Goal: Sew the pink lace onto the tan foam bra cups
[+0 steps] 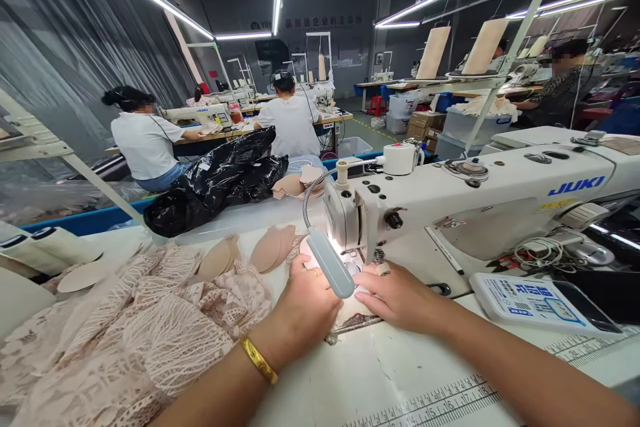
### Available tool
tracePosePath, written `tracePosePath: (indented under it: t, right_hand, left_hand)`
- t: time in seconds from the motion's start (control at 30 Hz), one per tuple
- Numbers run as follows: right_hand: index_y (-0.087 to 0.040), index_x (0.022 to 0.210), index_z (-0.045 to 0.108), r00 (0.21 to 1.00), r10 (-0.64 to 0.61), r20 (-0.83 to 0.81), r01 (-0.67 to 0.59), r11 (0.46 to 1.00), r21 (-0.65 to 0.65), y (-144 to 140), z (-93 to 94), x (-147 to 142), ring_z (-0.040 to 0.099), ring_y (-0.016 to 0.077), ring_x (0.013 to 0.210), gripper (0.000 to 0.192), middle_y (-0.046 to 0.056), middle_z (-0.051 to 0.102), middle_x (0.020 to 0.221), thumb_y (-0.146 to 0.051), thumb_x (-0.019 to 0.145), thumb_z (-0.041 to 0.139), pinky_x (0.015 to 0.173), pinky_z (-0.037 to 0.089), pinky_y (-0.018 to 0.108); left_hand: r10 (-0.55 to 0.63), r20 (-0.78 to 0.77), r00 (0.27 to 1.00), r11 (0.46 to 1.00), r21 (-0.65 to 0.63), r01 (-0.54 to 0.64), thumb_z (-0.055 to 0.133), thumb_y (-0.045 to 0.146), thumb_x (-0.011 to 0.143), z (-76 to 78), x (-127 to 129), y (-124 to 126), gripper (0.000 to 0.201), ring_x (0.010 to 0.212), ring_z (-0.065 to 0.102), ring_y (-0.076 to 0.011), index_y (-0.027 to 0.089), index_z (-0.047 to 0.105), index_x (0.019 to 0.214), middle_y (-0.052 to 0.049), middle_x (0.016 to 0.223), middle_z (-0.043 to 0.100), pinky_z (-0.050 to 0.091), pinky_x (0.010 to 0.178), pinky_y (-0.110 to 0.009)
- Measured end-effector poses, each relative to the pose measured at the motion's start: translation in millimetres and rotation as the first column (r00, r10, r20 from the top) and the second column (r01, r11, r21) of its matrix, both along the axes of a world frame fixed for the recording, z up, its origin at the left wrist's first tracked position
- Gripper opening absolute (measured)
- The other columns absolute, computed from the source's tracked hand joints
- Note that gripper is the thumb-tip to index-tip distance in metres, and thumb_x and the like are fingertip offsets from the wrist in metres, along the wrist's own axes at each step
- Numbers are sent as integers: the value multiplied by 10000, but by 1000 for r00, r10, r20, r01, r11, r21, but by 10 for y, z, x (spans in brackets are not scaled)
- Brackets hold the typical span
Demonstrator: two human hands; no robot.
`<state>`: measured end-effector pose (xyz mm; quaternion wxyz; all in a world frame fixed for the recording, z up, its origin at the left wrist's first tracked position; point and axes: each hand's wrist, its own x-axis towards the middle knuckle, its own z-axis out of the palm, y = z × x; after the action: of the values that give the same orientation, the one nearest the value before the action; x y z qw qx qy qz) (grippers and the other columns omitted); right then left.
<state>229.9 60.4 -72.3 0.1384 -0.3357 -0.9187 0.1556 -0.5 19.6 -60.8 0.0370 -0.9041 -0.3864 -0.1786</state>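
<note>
A white JUKI sewing machine stands before me. Under its needle end lies a pale pink fabric piece, brightly lit and largely covered by my hands and a grey lamp head. My left hand, with a gold bracelet at the wrist, is closed at the near left edge of that piece; the lamp hides some fingers. From the right, my right hand bends its fingers onto the same piece beside the presser area. Exactly how the fingertips grip is partly hidden.
Beige lace fabric is heaped at left, near stacked beige cups. Black plastic bags lie beyond. A phone and a plastic case sit at right, above a printed ruler. Other people work at machines behind.
</note>
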Motion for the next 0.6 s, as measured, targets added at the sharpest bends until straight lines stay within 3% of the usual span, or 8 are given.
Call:
tracePosePath:
  t: [0.13,0.3,0.4,0.47,0.53,0.6]
  right_hand:
    - [-205,920,643,1000,-17,-22,18,1000,18,11,-18,-13,497,216,790,192,41,603,831,-248,1007,477,694,372,309]
    - [-218,1024,686,998,-52,-21,53,995,89,9,-59,-25,535,237,812,214,56,639,866,-250,1009,474,730,419,334]
    - [-217,933,668,999,-35,-18,36,993,115,-23,-117,-2,565,246,790,269,67,645,836,-276,1030,424,700,430,346]
    - [-224,872,645,999,-17,-35,22,989,149,-30,-206,35,583,250,750,315,62,633,777,-307,1043,394,686,434,362]
    - [-238,928,667,995,10,-98,6,987,160,1,-342,79,616,252,763,319,66,659,821,-347,1054,395,682,450,366]
    - [-263,1022,689,987,41,-158,-15,986,163,53,-491,116,654,248,816,293,60,692,891,-371,1054,419,701,485,362]
  left_hand:
    - [45,-19,999,997,-67,-46,508,169,962,26,-30,88,178,975,629,-267,237,669,931,-22,1030,745,241,1059,-553]
    - [112,-168,979,982,-134,-136,558,196,966,119,13,73,157,1064,650,-306,209,684,1059,-73,1108,741,269,1090,-592]
    - [152,-255,955,976,-115,-186,657,237,929,253,81,-269,221,1097,634,-358,126,677,1118,-168,1113,726,303,1079,-616]
    - [79,-304,949,989,-97,-113,656,318,954,349,112,-608,300,1150,610,-359,99,650,1159,-202,1201,692,309,1095,-608]
    - [-24,-277,960,989,-148,-18,616,366,988,417,93,-943,273,1121,627,-309,137,638,1134,-143,1188,701,306,1114,-590]
    - [-14,-213,977,980,-197,-28,613,313,972,449,-18,-1232,223,1102,642,-273,170,628,1141,-94,1196,711,304,1130,-562]
